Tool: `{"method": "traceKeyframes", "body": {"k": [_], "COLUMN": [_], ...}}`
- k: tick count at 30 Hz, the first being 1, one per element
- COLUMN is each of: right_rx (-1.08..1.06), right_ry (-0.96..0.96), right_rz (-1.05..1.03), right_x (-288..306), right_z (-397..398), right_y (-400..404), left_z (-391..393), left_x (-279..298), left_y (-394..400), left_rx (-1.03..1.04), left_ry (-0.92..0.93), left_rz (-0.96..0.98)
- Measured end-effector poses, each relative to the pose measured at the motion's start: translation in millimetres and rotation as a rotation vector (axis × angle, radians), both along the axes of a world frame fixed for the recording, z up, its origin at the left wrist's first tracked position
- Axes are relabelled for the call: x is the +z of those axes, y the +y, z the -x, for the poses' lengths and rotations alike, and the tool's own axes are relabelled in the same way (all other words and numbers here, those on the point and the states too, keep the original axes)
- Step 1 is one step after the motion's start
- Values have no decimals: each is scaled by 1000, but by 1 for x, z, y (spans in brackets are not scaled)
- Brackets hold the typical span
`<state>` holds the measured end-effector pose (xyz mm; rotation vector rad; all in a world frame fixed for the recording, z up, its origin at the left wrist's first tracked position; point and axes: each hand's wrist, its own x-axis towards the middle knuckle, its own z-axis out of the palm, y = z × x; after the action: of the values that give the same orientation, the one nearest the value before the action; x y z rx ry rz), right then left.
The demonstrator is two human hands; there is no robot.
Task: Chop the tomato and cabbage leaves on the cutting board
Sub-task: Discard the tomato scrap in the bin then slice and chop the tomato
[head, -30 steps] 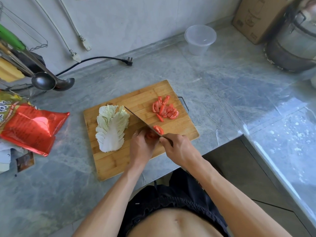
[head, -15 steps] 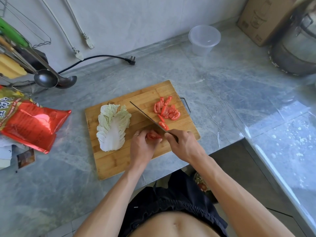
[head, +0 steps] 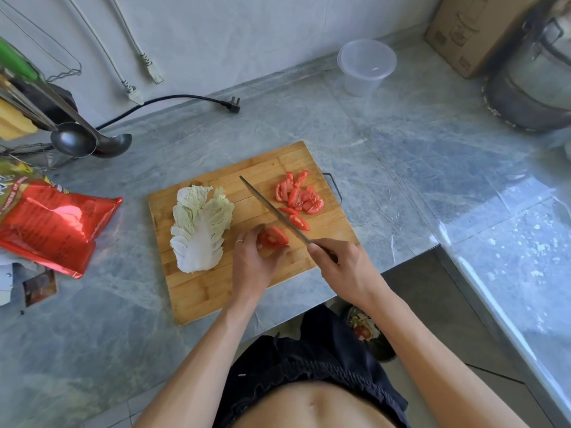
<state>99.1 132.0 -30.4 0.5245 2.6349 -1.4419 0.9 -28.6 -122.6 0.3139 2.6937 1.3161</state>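
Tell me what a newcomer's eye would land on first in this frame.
Likely the bright red tomato slices piled at the far right of the wooden cutting board, with the knife lying diagonally beside them in the right hand. Just left of the blade, the left hand holds the remaining tomato piece. The pale cabbage leaf lies whole on the board's left side, and a shiny red snack bag sits on the counter further left.
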Motion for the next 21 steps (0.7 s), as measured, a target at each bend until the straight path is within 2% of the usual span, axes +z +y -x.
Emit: {"method": "traceKeyframes", "body": {"k": [3,6,11,16,21], "right_rx": [-4,-4,-13,-9,-7], "right_ry": [-27,-19,-43,-56,-91], "right_rz": [41,41,34,37,55], "right_x": [5,9,11,12,16], "right_z": [-10,-13,-13,-13,-11], "right_y": [-8,-16,-20,-23,-21], "left_z": [0,-4,-6,-3,3], "left_x": [0,0,3,7,8], "left_y": [-9,-11,-1,-1,-11], "left_rx": [-9,-73,-66,-54,-119], "left_ry": [-21,66,158,134,192], "left_rz": [-30,5,32,27,42]}}
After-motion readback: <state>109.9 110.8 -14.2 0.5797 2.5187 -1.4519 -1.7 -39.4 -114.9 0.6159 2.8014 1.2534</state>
